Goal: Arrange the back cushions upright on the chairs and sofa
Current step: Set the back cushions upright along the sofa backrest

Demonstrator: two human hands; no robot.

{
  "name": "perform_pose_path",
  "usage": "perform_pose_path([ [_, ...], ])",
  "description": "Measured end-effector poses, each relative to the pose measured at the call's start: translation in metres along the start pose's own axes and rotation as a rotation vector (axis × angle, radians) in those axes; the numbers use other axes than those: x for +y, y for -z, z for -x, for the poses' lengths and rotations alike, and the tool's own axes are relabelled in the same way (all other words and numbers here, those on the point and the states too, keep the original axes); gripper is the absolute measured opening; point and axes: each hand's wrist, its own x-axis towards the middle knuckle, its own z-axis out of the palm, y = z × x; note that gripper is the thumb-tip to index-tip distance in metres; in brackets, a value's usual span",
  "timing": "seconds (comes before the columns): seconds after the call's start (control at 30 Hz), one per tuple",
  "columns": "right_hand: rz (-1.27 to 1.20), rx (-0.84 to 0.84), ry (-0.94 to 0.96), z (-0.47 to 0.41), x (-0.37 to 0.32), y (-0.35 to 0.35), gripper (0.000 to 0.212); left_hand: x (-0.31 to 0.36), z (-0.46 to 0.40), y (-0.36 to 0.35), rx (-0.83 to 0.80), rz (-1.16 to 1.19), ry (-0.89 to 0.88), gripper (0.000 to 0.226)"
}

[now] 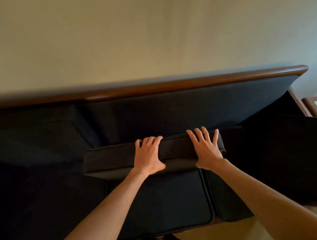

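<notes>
Back cushion (pixel 154 154), dark, on sofa (pixel 172 111) seat.
L hand (pixel 148 155) & R hand (pixel 205 148) flat, fingers splayed, pressing its top edge; cushion at 12 o'clock from wrists, below wood rail (pixel 188 81).

Both your hands lie on a dark back cushion (pixel 154 153) on the sofa (pixel 190 108).

Your left hand (pixel 148 155) and right hand (pixel 205 148) press flat, fingers spread, on the cushion's upper edge. It stands over the seat cushions (pixel 162 203), below the sofa's wooden top rail (pixel 188 82) and the pale wall (pixel 149 37).
</notes>
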Motion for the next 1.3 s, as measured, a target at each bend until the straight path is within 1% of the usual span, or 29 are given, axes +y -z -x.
perform_pose_path([
  [0.07,-0.002,0.053,0.081,-0.002,-0.03,-0.005,0.136,-0.001,0.002,-0.003,-0.006,-0.044,-0.022,0.112],
  [0.17,-0.045,0.116,0.149,-0.005,-0.063,-0.015,0.133,0.003,0.009,-0.014,-0.002,-0.126,-0.039,0.125],
  [0.27,-0.059,0.146,0.163,-0.008,-0.063,-0.018,0.132,-0.013,0.016,-0.018,0.04,-0.189,-0.018,0.132],
  [0.37,-0.038,0.169,0.145,-0.014,-0.046,-0.015,0.132,-0.048,0.021,-0.008,0.06,-0.225,0.042,0.133],
  [0.43,-0.015,0.149,0.135,-0.018,-0.042,-0.013,0.131,-0.075,0.026,0.002,0.041,-0.227,0.094,0.129],
  [0.5,-0.006,0.136,0.123,-0.025,-0.042,-0.009,0.127,-0.094,0.025,0.012,0.022,-0.221,0.107,0.119],
  [0.63,-0.02,0.153,0.135,-0.041,-0.039,0.004,0.107,-0.104,0.013,0.028,0.008,-0.207,0.059,0.099],
  [0.8,-0.019,0.218,0.159,-0.066,-0.035,0.025,0.099,-0.116,-0.009,0.052,0.085,-0.197,0.04,0.091],
  [0.93,-0.007,0.213,0.154,-0.085,-0.049,0.043,0.092,-0.131,-0.027,0.069,0.088,-0.161,0.055,0.083],
  [1.03,-0.015,0.187,0.149,-0.1,-0.055,0.049,0.092,-0.136,-0.04,0.074,0.088,-0.162,0.069,0.081],
  [1.3,-0.012,0.152,0.149,-0.13,-0.056,0.049,0.091,-0.151,-0.063,0.068,0.067,-0.155,0.094,0.086],
])
